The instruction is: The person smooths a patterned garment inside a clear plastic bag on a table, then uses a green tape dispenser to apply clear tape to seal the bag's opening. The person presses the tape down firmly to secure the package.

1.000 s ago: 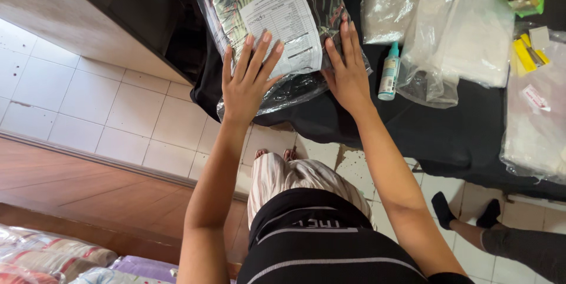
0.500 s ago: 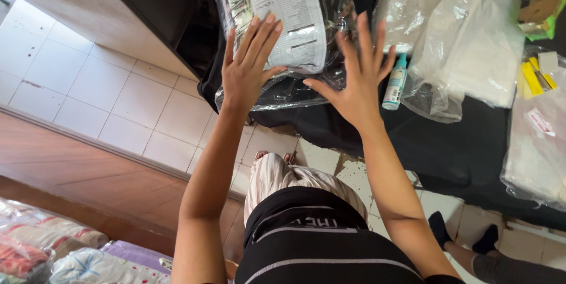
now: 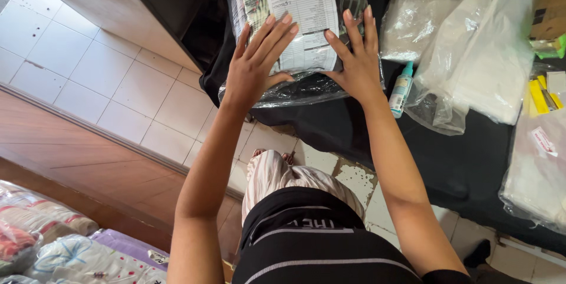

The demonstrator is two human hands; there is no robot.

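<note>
1. Left hand [image 3: 256, 63]: open, palm down, fingers spread and pointing to 1 o'clock, flat on the clear plastic bag of dark patterned fabric [image 3: 295, 30]. Not gripping.
2. Right hand [image 3: 355, 57]: open, palm down, fingers spread and pointing to 12 o'clock, flat on the same bag. Not gripping.
3. White printed paper sheet [image 3: 306, 19]: lies at the bag's top face, between the 2 hands; fingertips of both hands overlap its lower edges. Whether it sits inside or on top of the plastic, cannot tell.
4. Bag position: at 12 o'clock from the person, on the black cloth-covered table [image 3: 448, 160], with its near end overhanging the table's front edge.
5. Small teal-and-white bottle [image 3: 401, 88]: just beside the right hand at 3 o'clock, lying on the black cloth.
6. Crumpled clear plastic bags with white contents [image 3: 483, 60]: at 3 o'clock of the bottle, near it.
7. Yellow flat items [image 3: 539, 96]: far right edge, at 3 o'clock, well apart from the hands.
8. White tiled floor [image 3: 106, 78]: at 9 o'clock.
9. Packed bundles of patterned cloth [image 3: 53, 243]: at 7 o'clock, well apart from the table.
</note>
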